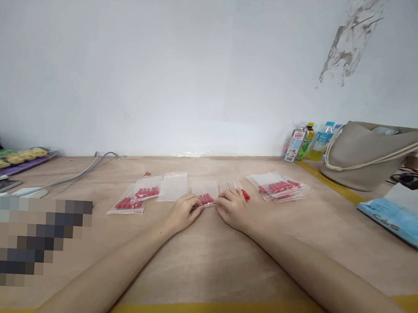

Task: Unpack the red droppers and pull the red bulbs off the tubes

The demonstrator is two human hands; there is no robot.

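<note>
A small clear zip bag [203, 186] lies flat in the middle of the table, with several red-handled pieces [207, 198] with thin pale shafts inside. At its near left corner, my left hand [183, 215] pinches the edge between thumb and fingers. My right hand [234, 210] has its fingers closed on the near right corner of the same bag. Partly behind the right hand are more loose red-handled pieces [245, 194], their pale shafts pointing away. A flat bag that looks unfilled [173, 186] lies left of the middle one.
Filled bags with red pieces lie on the left [127, 203] and in a pile on the right [280, 187]. Drink bottles [322, 141], a grey bag [366, 155] and a blue tissue pack [395, 220] stand farther right. A grey cable [75, 174] runs along the left.
</note>
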